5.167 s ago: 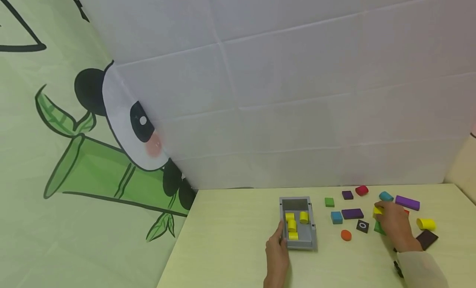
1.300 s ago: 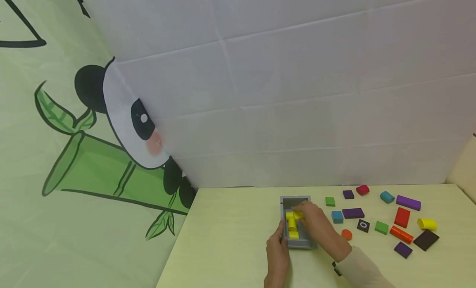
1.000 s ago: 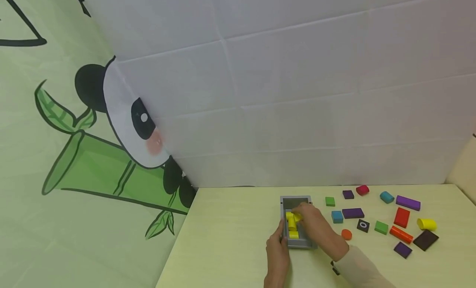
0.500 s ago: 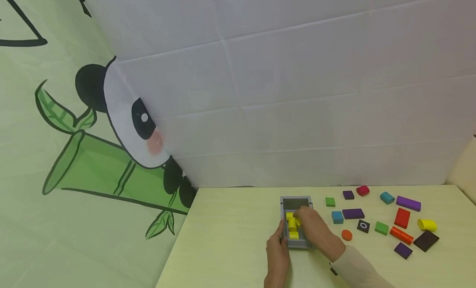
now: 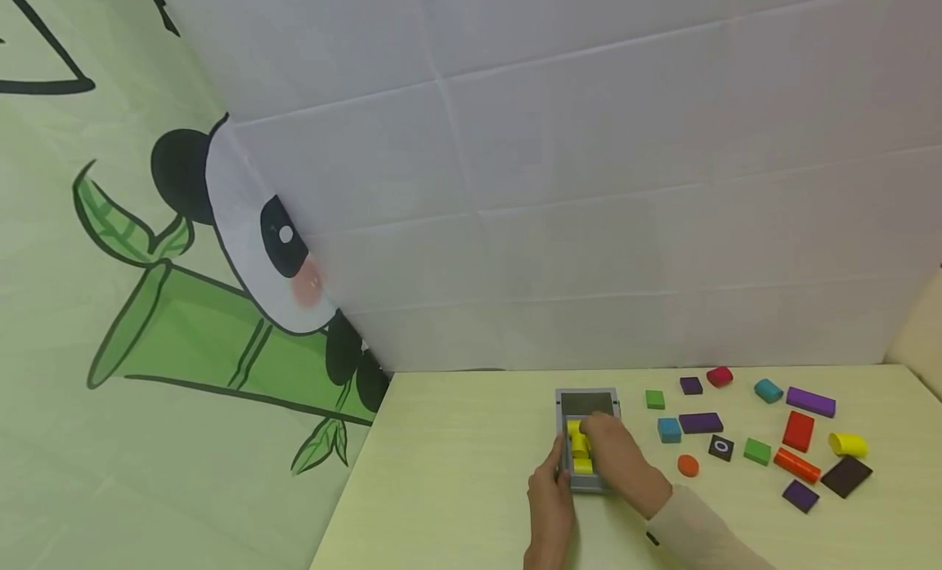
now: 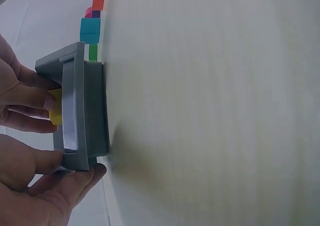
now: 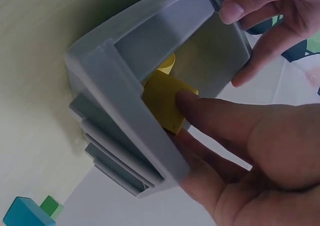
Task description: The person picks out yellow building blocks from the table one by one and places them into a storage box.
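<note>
A small grey box (image 5: 589, 486) stands on the table with several yellow blocks inside, among them a cylinder (image 5: 580, 446). My left hand (image 5: 550, 509) grips its left wall; in the left wrist view the thumb (image 6: 47, 161) lies on the rim and the fingers are beneath. My right hand (image 5: 621, 462) reaches inside along the right wall. In the right wrist view its thumb and fingers pinch a yellow block (image 7: 162, 105) just inside the wall, with another yellow piece (image 7: 167, 63) behind it. From the head view my right hand hides that block.
Loose blocks lie to the right of the box: a blue cube (image 5: 669, 430), an orange disc (image 5: 688, 465), a purple bar (image 5: 701, 423), a red block (image 5: 798, 431), a yellow cylinder (image 5: 849, 445) and several others. A white cloth wall (image 5: 589, 226) rises behind the table.
My right hand has carried a yellow block leftward from the loose blocks into the box. Over the last second it has lowered slightly along the right wall. My left hand has stayed on the box.
</note>
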Motion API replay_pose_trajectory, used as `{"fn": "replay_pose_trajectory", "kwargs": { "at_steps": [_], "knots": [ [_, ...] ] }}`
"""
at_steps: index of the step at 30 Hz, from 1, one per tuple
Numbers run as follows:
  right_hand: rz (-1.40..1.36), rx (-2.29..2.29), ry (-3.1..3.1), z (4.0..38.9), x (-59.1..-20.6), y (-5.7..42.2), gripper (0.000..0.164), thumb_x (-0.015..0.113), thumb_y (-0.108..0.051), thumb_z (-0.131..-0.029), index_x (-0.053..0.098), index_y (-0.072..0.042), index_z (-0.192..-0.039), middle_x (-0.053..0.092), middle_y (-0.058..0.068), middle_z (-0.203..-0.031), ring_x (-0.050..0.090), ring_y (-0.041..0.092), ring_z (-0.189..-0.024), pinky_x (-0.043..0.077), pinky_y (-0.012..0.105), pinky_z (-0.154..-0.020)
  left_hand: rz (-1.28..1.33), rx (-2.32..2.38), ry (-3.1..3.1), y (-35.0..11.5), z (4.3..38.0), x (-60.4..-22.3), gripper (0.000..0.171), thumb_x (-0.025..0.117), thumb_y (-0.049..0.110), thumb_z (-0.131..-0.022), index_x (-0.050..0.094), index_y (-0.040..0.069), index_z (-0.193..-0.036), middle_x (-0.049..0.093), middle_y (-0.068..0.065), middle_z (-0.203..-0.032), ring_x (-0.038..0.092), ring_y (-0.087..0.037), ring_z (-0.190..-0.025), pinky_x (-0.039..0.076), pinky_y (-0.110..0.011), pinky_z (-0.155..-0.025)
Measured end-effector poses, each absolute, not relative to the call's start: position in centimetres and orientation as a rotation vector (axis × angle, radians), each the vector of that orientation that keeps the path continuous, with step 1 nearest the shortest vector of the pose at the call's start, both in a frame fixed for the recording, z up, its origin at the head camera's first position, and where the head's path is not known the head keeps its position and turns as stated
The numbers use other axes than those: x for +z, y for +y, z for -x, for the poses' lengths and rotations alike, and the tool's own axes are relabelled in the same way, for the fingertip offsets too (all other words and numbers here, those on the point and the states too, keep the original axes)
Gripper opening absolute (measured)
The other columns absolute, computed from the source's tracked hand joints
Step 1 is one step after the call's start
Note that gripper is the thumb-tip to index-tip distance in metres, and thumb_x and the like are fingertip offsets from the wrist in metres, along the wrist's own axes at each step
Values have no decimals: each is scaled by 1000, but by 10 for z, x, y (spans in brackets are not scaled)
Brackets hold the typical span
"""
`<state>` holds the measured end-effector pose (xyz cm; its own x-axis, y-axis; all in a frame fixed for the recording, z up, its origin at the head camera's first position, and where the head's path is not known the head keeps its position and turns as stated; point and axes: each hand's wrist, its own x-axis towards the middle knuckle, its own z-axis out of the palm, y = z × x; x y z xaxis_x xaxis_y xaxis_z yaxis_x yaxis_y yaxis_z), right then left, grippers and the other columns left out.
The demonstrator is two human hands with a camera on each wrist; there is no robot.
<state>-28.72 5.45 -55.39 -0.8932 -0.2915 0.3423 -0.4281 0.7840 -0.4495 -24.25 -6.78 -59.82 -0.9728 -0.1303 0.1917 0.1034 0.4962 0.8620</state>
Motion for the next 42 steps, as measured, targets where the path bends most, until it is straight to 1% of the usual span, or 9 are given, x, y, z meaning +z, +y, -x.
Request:
{"fn": "replay_pose_trajectory", "kwargs": {
  "at_steps": [5, 8, 11, 15, 22, 27, 33, 42],
  "knots": [
    [-539, 752, -2757, 288, -558, 51, 19, 62, 10, -74, 59, 1, -90, 54, 6, -79, 45, 17, -68, 49, 35, -63, -20, -1490, -2492, -68, 241, -599, 55, 54, -8, -85, 45, 19, -133, 48, -9, -130, 41, -17, -114, 46, -37, -90],
    [-544, 719, -2768, 289, -561, 50, 18, 62, 9, -75, 58, 0, -90, 53, 5, -78, 44, 17, -68, 48, 35, -63, -18, -1498, -2483, -67, 241, -599, 54, 54, -8, -85, 45, 17, -133, 47, -9, -131, 40, -16, -115, 45, -36, -92],
    [-573, 699, -2739, 290, -564, 50, 14, 61, 9, -75, 57, -2, -83, 47, 2, -71, 41, 16, -64, 45, 33, -58, -8, -1477, -2480, -67, 241, -598, 54, 54, -8, -85, 45, 16, -132, 47, -6, -131, 41, -15, -115, 44, -36, -93],
    [-604, 697, -2690, 291, -567, 50, 16, 60, 10, -75, 54, -5, -74, 39, -1, -64, 37, 15, -61, 40, 32, -53, 0, -1439, -2474, -66, 242, -597, 53, 54, -8, -85, 46, 15, -132, 48, -4, -130, 43, -14, -113, 45, -34, -91],
    [-591, 720, -2684, 293, -568, 48, 17, 61, 9, -74, 53, -6, -72, 40, -2, -64, 38, 15, -60, 40, 31, -52, -4, -1438, -2471, -67, 242, -597, 53, 54, -8, -85, 46, 15, -132, 50, -6, -128, 45, -15, -111, 48, -32, -86],
    [-583, 682, -2664, 294, -571, 47, 20, 63, 9, -72, 52, -7, -70, 42, -1, -64, 39, 14, -60, 41, 31, -51, -4, -1453, -2473, -66, 242, -597, 53, 54, -8, -85, 46, 15, -132, 49, -5, -128, 44, -15, -111, 47, -33, -88],
    [-566, 629, -2661, 295, -575, 46, 20, 63, 10, -72, 52, -7, -71, 44, 1, -65, 41, 17, -61, 43, 33, -52, -5, -1452, -2471, -66, 242, -596, 54, 54, -9, -84, 46, 16, -132, 49, -3, -129, 43, -14, -112, 46, -33, -90],
    [-519, 575, -2758, 296, -579, 42, 16, 65, 9, -73, 57, -3, -81, 52, 6, -72, 46, 21, -68, 48, 33, -56, -14, -1467, -2480, -66, 241, -595, 53, 54, -8, -85, 46, 17, -132, 49, -3, -129, 44, -13, -111, 48, -30, -85]
  ]
}}
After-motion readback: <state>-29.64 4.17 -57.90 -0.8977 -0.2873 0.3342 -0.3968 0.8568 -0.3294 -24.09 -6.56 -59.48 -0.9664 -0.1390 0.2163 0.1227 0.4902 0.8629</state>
